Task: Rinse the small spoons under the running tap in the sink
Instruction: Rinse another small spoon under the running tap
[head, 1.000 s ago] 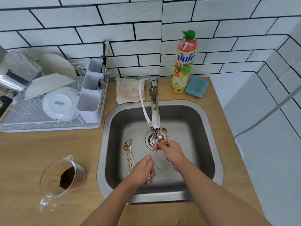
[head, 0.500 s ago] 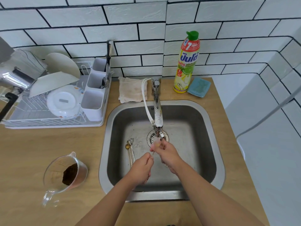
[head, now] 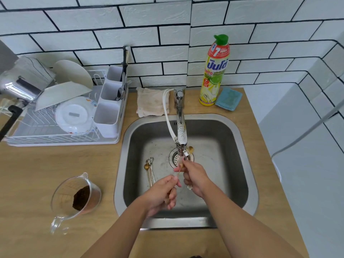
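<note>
Fingers of both hands pinching one thin gold spoon (head: 175, 185): left hand (head: 160, 192) gripping handle, right hand (head: 193, 175) rubbing bowl beneath tap (head: 181, 138), over sink (head: 240, 164) centre. Other spoons (head: 149, 170) lying left of drain. Risk: wet handle slipping free.

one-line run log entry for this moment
phase: rinsing | left hand: holds gold spoon handle | right hand: rubs its bowl under tap | waiting: spoons on sink floor

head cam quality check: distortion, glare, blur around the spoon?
Head view: wide-angle bends the tile lines and counter edges; even daylight; mild glare on the tap; the gold spoon held by both hands is thin and soft, bowl washed out in the stream.
</note>
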A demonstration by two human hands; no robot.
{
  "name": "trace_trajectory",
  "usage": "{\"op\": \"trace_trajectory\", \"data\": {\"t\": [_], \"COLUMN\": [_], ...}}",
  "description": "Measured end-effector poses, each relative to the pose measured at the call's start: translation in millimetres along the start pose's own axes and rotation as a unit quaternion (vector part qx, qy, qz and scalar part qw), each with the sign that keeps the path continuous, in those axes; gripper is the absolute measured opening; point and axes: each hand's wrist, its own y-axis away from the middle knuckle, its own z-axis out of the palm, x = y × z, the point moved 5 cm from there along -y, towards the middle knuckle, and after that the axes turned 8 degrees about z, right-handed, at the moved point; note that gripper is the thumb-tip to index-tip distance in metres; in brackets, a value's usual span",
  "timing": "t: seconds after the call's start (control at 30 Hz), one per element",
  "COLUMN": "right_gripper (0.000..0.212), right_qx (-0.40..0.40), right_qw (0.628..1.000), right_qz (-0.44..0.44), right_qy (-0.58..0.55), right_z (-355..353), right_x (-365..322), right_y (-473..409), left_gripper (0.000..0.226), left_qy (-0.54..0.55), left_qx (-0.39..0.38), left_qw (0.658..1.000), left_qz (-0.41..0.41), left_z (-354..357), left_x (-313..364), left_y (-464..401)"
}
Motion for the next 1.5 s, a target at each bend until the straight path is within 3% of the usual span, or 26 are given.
{"op": "trace_trajectory", "data": {"t": [0.1, 0.27, 0.33, 0.47, 0.57, 0.63, 0.73, 0.8, 0.97, 1.03, 1.1, 1.2, 1.33, 1.5], "right_gripper": [0.036, 0.025, 0.02, 0.03, 0.014, 0.014, 0.028, 0.024, 0.024, 0.025, 0.034, 0.027, 0.015, 0.02], "right_qx": [0.034, -0.007, 0.017, 0.037, 0.008, -0.013, -0.036, -0.076, -0.119, -0.082, 0.005, 0.076, -0.005, 0.064], "right_qw": [0.999, 0.985, 0.983, 0.991, 0.983, 0.981, 0.993, 0.997, 0.988, 0.992, 0.998, 0.991, 0.996, 0.989], "right_qz": [-0.013, -0.077, -0.088, -0.066, -0.09, -0.108, -0.06, -0.018, -0.013, -0.029, -0.049, -0.08, -0.041, -0.049], "right_qy": [0.029, 0.152, 0.162, 0.114, 0.16, 0.161, 0.09, 0.016, -0.093, -0.092, -0.028, 0.072, 0.075, 0.126], "right_z": [-5, 3, 1, -5, -2, 1, 0, 2, 3, 0, -5, -8, 1, -7], "right_x": [-1, -7, -13, -13, -12, -12, -12, -9, -4, -2, -1, 0, 12, -1], "right_y": [-4, 4, 5, 2, 6, 8, 6, 3, 3, 3, 0, -2, 0, 0], "left_gripper": [0.029, 0.028, 0.028, 0.028, 0.029, 0.029, 0.027, 0.025, 0.022, 0.024, 0.028, 0.032, 0.034, 0.032], "left_qy": [-0.069, -0.07, -0.081, -0.097, -0.092, -0.055, 0.127, 0.215, 0.286, 0.22, 0.064, -0.081, -0.127, -0.157], "left_qx": [0.006, 0.041, 0.039, 0.035, 0.041, 0.046, 0.032, 0.011, -0.023, -0.012, 0.011, 0.046, 0.074, 0.066], "left_qw": [0.998, 0.997, 0.996, 0.995, 0.995, 0.997, 0.991, 0.977, 0.958, 0.975, 0.998, 0.996, 0.989, 0.985], "left_qz": [-0.004, 0.009, 0.013, 0.012, 0.001, 0.0, -0.006, -0.007, -0.025, -0.03, -0.013, 0.011, 0.012, 0.026], "left_z": [0, 4, 6, 3, 3, 1, -1, -1, 0, 0, 1, 1, -1, -5], "left_x": [2, 4, 4, 5, 3, 2, 0, 0, 1, 0, -1, 3, 10, 10], "left_y": [-1, -3, -4, -3, -1, -1, 3, 5, 5, 2, 0, -4, -7, -5]}}
